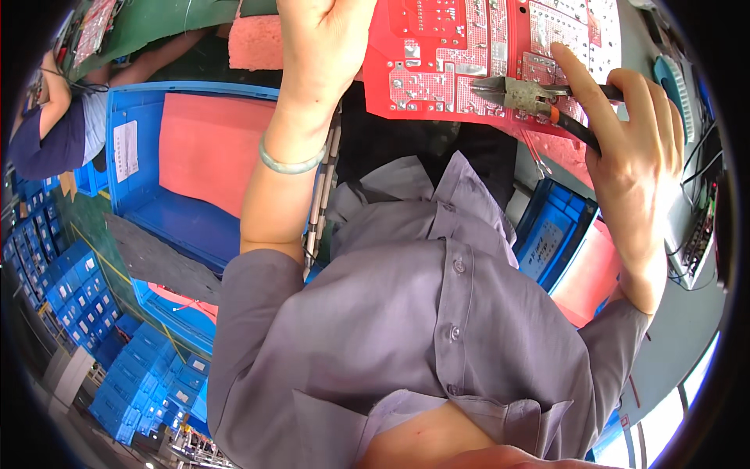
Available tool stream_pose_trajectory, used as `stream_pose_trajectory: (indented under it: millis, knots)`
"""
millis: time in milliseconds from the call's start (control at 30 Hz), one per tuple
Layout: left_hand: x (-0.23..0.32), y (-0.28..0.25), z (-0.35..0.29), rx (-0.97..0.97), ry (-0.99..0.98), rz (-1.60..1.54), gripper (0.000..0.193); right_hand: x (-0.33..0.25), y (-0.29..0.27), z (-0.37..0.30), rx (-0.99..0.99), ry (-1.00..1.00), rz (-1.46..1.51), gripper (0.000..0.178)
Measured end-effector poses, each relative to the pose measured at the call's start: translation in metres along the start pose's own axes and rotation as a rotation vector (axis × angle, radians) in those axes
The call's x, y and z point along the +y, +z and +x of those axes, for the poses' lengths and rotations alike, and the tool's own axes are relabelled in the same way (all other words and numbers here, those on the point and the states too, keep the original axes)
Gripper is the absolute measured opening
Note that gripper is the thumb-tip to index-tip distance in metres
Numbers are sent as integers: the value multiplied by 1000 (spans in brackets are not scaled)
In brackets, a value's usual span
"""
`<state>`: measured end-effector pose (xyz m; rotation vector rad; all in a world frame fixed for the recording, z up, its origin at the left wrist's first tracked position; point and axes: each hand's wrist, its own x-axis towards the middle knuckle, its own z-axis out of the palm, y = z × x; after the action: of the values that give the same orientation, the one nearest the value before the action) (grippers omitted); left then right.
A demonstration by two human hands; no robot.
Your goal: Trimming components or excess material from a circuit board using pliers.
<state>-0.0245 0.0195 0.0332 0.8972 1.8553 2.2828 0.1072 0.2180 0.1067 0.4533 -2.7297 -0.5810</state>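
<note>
A red circuit board (437, 66) with many silvery solder joints lies at the top of the view, solder side up. In my right hand (637, 144) is a pair of side cutters (531, 98) with black and orange handles. Their metal jaws lie over the board near its front edge, pointing left. My right index finger reaches forward over the board while the other fingers curl about the handles. My left hand (324, 47) is at the board's left edge. Its fingers run out past the top of the picture, so their grip is hidden.
A blue bin (226, 223) with a pink foam sheet (211, 148) stands at my left. Another blue bin (547, 234) is by my right forearm. Thin wires (535, 156) hang below the board. Another person (58, 141) sits at far left, near stacked blue boxes (141, 383).
</note>
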Motion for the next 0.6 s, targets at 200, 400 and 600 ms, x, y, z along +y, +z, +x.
stream_pose_trajectory:
  millis: [200,400,600]
  knots:
    - [-1,-2,-2,28,-4,11,36,2,7,3,13,-36,0,63]
    - [-1,0,0,15,5,7,37,-15,6,11,183,52,40,59]
    - [-3,-5,-2,31,-2,-10,35,-2,-7,10,52,-229,106,47]
